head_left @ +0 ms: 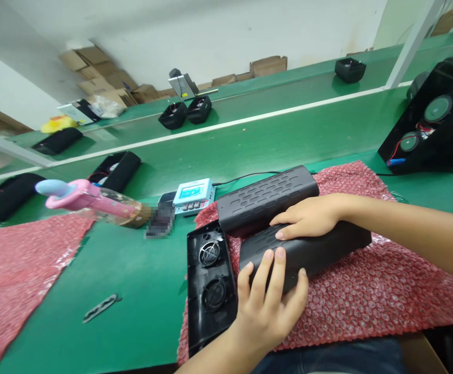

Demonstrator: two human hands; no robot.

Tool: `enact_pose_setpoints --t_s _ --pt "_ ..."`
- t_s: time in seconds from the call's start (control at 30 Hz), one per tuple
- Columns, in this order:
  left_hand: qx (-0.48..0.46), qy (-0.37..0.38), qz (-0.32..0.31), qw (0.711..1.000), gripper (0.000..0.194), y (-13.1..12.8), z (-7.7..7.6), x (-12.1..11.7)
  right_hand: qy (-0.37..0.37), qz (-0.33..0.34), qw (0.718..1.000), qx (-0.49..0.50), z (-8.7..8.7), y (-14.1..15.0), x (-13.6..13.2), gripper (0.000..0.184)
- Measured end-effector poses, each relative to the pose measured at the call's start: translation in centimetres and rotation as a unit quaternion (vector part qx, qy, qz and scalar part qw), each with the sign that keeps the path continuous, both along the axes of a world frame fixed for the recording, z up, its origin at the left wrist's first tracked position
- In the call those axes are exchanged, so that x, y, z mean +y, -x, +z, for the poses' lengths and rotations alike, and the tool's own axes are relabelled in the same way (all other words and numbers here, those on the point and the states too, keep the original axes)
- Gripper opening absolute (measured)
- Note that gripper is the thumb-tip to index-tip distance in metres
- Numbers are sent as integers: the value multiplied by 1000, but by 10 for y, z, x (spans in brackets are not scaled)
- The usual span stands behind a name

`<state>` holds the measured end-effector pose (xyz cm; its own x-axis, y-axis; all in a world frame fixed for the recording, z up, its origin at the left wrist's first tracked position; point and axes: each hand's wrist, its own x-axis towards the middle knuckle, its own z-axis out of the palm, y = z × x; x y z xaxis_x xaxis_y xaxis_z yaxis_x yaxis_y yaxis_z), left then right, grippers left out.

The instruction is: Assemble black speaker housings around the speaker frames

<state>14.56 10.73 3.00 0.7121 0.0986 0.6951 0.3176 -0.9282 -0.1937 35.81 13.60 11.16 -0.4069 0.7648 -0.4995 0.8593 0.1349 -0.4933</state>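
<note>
A black plastic speaker housing lies slanted on red bubble wrap. My left hand grips its left end, fingers spread over the face and thumb on the near side. My right hand lies flat across the housing's upper side, with fingers stretched out to the left. Just behind is a second housing with a pattern of slots, touching or nearly touching the first. To the left, an open black shell shows its inside and two round grilles.
A light-blue meter with a cable, a pink-topped bottle and a phone-like, pixelated object stand behind left. A grey strip lies on the green table. An opened speaker with wires stands at right.
</note>
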Motion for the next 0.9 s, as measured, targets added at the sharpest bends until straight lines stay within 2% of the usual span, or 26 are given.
enact_pose_setpoints --t_s 0.7,0.9 --pt "-8 -6 1 1000 19 1 0 -2 -13 -9 1000 -4 -2 0 -2 55" --pt "-10 -20 11 1000 22 2 -6 -7 -41 -12 999 -5 -3 3 -11 56"
